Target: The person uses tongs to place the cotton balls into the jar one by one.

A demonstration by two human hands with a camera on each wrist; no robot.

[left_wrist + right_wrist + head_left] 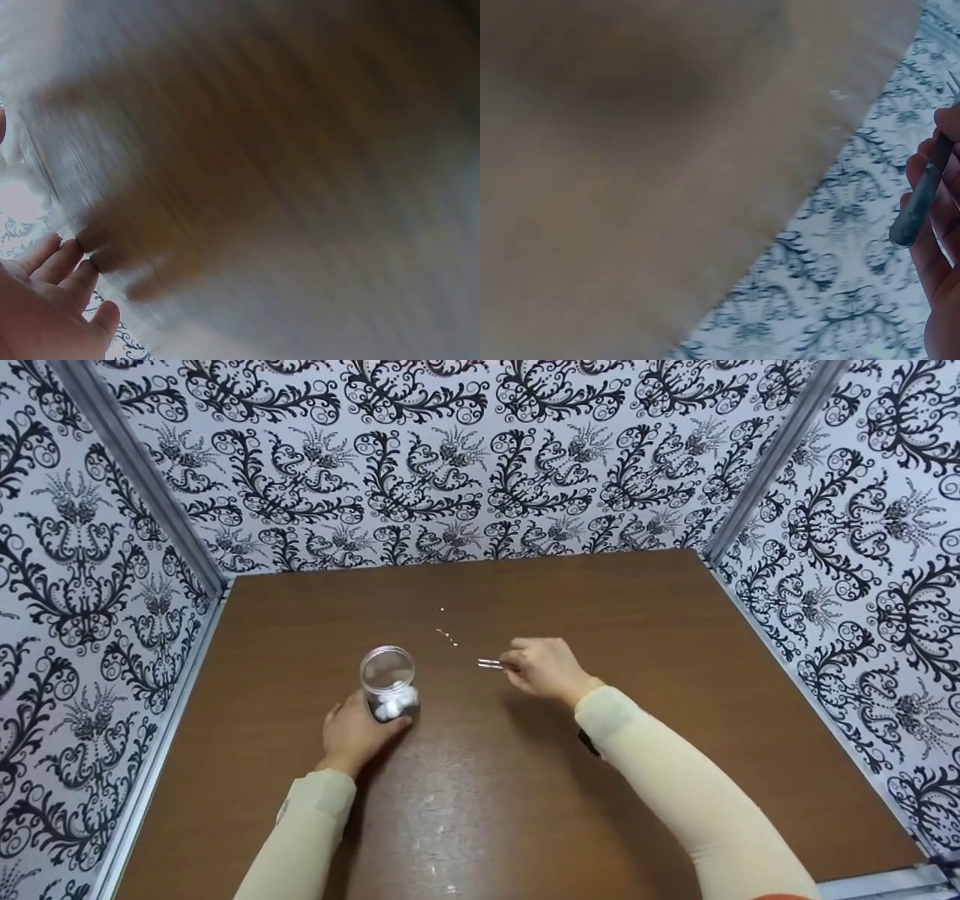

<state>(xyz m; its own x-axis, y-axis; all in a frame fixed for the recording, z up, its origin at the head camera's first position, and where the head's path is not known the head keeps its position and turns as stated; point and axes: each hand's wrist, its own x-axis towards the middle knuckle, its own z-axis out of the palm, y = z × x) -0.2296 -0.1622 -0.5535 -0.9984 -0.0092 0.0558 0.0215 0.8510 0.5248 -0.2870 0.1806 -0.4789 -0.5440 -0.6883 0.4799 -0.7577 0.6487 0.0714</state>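
A clear plastic jar (pixel 387 669) with white cotton balls (pixel 395 703) in its lower part stands on the table, its round mouth facing up. My left hand (pixel 355 733) holds it low down, the thumb at the near right side. In the left wrist view the fingers (pixel 67 274) of that hand are close to the tabletop. My right hand (pixel 545 667), to the right of the jar, pinches metal tweezers (pixel 489 664) whose two tips point left and stand apart. The right wrist view shows the rounded rear end of the tweezers (pixel 916 202) above the palm.
Several tiny bright specks (pixel 450 638) show on the brown table (pixel 570 600) beyond the jar; I cannot tell if they are crumbs or glints. Patterned black-and-white walls (pixel 450 465) with metal edge posts (pixel 780 457) enclose the table at the back and both sides.
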